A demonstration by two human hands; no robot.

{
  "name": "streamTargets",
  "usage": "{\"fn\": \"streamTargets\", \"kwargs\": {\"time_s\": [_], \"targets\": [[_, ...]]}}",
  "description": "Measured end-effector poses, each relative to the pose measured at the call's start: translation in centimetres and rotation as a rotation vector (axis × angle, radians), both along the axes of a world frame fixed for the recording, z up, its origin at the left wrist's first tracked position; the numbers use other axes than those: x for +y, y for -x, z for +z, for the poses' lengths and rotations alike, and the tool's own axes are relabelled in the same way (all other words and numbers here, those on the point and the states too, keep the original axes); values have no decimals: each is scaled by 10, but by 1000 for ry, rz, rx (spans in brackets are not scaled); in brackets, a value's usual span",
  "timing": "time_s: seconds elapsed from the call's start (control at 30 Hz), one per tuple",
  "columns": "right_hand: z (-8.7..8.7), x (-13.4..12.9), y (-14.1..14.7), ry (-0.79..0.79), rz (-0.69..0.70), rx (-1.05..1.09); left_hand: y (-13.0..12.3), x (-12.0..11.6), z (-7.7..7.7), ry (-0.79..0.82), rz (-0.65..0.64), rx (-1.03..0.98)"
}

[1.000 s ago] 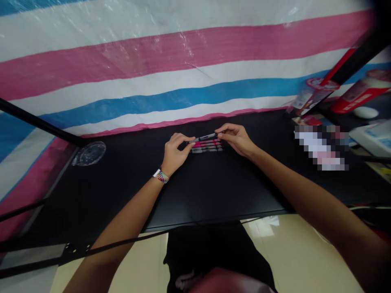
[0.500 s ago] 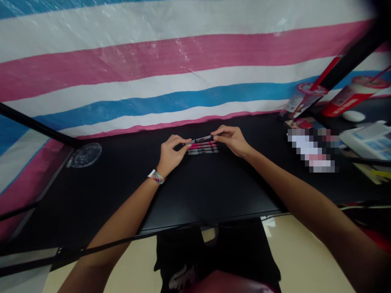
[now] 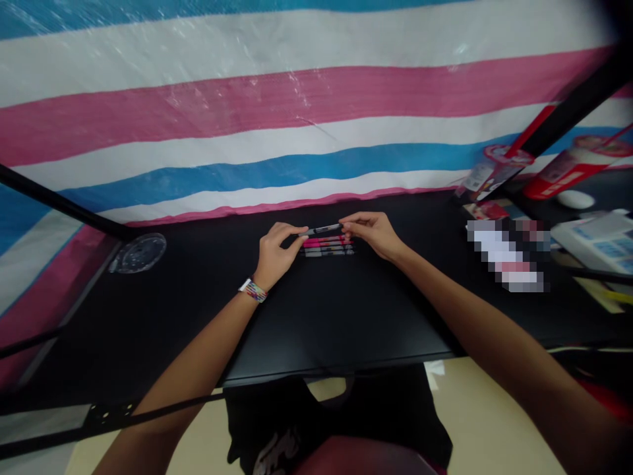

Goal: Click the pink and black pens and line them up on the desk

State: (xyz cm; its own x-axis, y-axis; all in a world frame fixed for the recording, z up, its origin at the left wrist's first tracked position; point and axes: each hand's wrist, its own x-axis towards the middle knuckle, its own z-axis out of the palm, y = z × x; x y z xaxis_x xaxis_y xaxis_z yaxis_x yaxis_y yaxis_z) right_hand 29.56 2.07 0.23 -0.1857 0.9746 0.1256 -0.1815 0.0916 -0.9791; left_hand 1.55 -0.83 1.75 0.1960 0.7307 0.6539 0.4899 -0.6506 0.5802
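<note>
Between my two hands, a grey and black pen [image 3: 324, 230] is held at its ends, tilted slightly up to the right. My left hand [image 3: 277, 254] pinches its left end between thumb and fingertips. At the right end, my right hand [image 3: 374, 233] closes its thumb and fingers on it. Just in front of this pen lie pink pens [image 3: 324, 243] side by side, and nearer to me grey pens [image 3: 326, 253] in the same row. The fingertips hide some of the pen ends. A patterned band with a white piece circles my left wrist.
A clear plastic lid [image 3: 141, 253] lies at the left of the black table [image 3: 316, 316]. At the right stand a drink cup [image 3: 494, 173] with a red straw and a red cup [image 3: 568, 173], beside a white mouse [image 3: 576, 199]. A striped sheet [image 3: 297, 92] hangs behind.
The held pen has turned a little closer to level, with both hands still on it. The whole view has shifted slightly; the row of pens lies as before.
</note>
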Motion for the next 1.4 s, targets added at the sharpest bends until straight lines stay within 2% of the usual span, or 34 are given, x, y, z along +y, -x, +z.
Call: {"fn": "streamTargets", "kwargs": {"time_s": [0.33, 0.53, 0.7, 1.07, 1.2, 1.4], "targets": [[1, -3, 0, -46, -23, -66, 4, 0, -2, 83, -4, 70], [1, -3, -2, -75, -67, -72, 1, 5, -5, 134, -30, -51], [-3, -3, -4, -101, -73, -62, 3, 10, -8, 219, -25, -79], [-2, -4, -6, -97, -114, -52, 3, 14, -8, 216, -48, -189], [-2, -4, -6, -86, -112, -41, 3, 14, -9, 275, -54, -160], [-4, -2, -7, -78, -125, -20, 5, 18, -11, 276, -72, -253]]}}
